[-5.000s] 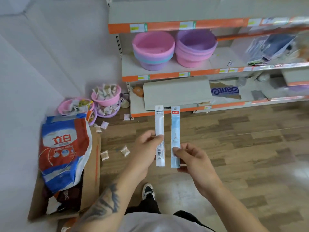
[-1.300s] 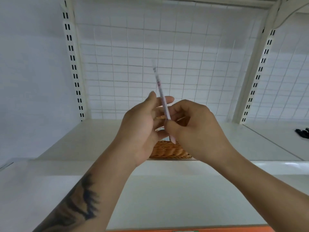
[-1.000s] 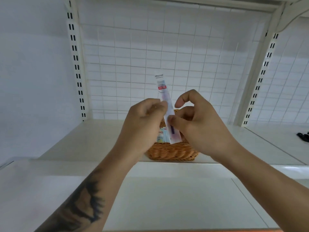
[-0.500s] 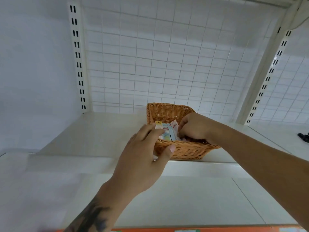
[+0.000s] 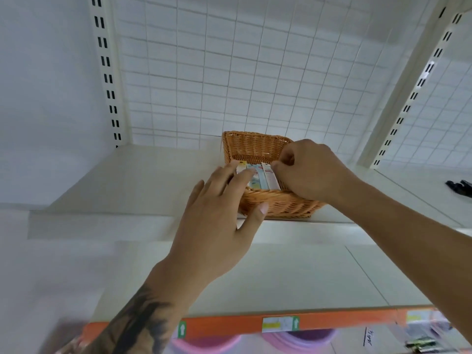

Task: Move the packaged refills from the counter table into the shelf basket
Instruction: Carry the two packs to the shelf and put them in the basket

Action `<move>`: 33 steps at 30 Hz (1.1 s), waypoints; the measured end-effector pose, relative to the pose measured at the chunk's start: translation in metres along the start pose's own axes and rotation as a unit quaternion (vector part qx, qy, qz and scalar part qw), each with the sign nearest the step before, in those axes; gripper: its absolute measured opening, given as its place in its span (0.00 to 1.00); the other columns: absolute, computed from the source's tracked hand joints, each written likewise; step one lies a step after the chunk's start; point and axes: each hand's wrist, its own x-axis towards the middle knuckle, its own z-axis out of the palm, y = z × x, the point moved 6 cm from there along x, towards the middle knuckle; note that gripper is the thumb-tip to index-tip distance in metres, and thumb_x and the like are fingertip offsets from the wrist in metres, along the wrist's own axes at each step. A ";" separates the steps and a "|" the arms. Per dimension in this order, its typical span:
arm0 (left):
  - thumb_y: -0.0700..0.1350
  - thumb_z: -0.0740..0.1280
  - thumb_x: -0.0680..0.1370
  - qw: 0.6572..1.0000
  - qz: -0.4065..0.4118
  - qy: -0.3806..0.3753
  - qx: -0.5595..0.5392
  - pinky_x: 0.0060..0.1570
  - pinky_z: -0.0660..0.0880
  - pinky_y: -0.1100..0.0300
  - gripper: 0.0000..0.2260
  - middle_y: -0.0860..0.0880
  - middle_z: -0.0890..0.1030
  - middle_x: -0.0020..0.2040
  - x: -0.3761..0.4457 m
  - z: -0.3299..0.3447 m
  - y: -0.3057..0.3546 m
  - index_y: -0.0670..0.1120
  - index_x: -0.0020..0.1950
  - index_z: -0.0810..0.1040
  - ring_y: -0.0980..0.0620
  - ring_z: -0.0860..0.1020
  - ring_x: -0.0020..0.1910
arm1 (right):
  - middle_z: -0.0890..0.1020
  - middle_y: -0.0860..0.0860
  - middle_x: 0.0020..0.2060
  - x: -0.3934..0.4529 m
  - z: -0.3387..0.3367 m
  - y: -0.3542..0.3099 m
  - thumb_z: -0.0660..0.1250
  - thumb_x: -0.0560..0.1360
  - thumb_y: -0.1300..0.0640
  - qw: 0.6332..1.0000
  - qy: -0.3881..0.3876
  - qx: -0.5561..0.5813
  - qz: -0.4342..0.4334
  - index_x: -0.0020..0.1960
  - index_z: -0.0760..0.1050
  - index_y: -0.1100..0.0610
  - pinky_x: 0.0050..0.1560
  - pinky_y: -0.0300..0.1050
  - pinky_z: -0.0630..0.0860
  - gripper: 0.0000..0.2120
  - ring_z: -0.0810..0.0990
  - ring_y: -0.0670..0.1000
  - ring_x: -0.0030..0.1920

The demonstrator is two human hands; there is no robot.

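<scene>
A woven wicker basket point(image 5: 258, 145) stands on the upper white shelf point(image 5: 153, 180). Several long, thin packaged refills point(image 5: 265, 175) lie side by side inside it. My right hand point(image 5: 310, 172) reaches into the basket from the right, its fingertips pinched at the top end of the rightmost refill. My left hand point(image 5: 219, 218) hovers in front of the basket's near rim with fingers spread, its fingertips over the leftmost refills; it grips nothing.
A white wire-grid back panel point(image 5: 255, 72) and slotted uprights point(image 5: 107, 72) close the shelf behind. An orange-edged shelf lip point(image 5: 319, 321) runs below, with pink and purple tubs point(image 5: 304, 338) under it. A dark object point(image 5: 459, 187) lies at the far right.
Both hands carried two refills from over the floor up to the shelf and lowered them into the basket. In the last half second my left hand moved closer to the refills.
</scene>
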 end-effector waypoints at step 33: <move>0.65 0.54 0.82 0.609 -0.774 -0.017 0.175 0.79 0.52 0.39 0.27 0.53 0.61 0.82 -0.818 -0.042 0.232 0.61 0.81 0.57 0.47 0.57 0.82 | 0.61 0.47 0.81 -0.698 0.222 -0.137 0.48 0.81 0.30 0.708 -0.351 0.092 -0.606 0.81 0.59 0.42 0.77 0.54 0.60 0.32 0.60 0.52 0.80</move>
